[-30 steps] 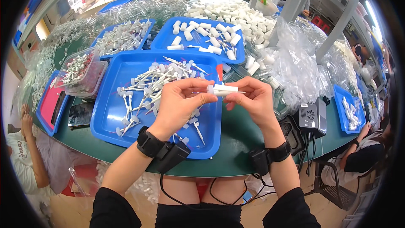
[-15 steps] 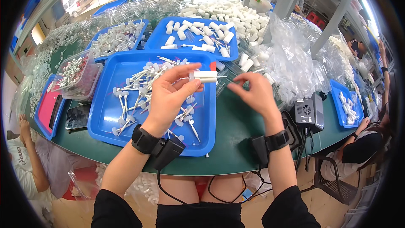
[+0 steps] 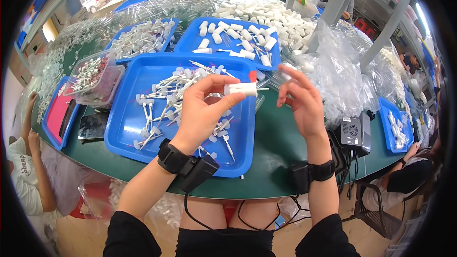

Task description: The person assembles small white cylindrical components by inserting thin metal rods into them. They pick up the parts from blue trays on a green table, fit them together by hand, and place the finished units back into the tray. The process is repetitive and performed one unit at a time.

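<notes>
One rod-tipped white cylinder (image 3: 243,87) is clamped in left hand (image 3: 204,107) fingers; right hand (image 3: 307,109) fingers are apart; many slim white sticks (image 3: 166,87) remain in blue plastic tray (image 3: 124,119).

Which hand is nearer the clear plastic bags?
Right: right hand by the left edge of the clear plastic bags; left hand farther left, above the large blue tray.

L hand (image 3: 202,103) pinching white cyl. pc (image 3: 242,89) w/ thin rod (image 3: 263,89), ctr of frame. R hand (image 3: 305,104) hovering apart from it, R of ctr, fingers part-bent. Blue tray (image 3: 124,121), L of ctr, holding slim white parts (image 3: 166,88). 2nd blue tray (image 3: 188,44), upper ctr, holding white caps (image 3: 233,34). Clear bags (image 3: 343,69) lying upper R; phone (image 3: 91,127) lying mid L.
</notes>
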The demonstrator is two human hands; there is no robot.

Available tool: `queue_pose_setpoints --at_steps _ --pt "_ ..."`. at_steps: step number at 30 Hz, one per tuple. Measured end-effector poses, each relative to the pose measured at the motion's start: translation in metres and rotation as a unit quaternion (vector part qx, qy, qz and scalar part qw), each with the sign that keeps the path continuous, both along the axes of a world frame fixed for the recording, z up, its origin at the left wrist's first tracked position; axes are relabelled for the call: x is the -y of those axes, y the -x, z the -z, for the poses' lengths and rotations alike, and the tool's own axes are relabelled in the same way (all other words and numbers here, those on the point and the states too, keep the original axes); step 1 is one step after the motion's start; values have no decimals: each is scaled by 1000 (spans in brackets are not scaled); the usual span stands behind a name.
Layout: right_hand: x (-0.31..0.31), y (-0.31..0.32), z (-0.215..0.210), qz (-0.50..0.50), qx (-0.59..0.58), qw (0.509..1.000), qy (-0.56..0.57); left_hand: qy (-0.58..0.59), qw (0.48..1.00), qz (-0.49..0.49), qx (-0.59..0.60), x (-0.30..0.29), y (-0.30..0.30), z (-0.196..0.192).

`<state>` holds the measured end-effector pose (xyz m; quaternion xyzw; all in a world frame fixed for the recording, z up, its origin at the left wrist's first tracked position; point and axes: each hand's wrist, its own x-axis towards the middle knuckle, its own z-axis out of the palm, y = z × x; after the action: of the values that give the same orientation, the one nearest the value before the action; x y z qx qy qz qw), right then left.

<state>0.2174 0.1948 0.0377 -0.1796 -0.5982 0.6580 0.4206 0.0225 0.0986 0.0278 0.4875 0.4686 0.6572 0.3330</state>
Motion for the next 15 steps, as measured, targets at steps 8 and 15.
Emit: queue_pose_setpoints --at_steps 8,15 --pt "11 19 11 -18 35 980 -197 -28 999 22 -27 -2 -1 8" --pt "22 22 8 -73 37 996 -46 -5 985 130 112 2 -4 -2"
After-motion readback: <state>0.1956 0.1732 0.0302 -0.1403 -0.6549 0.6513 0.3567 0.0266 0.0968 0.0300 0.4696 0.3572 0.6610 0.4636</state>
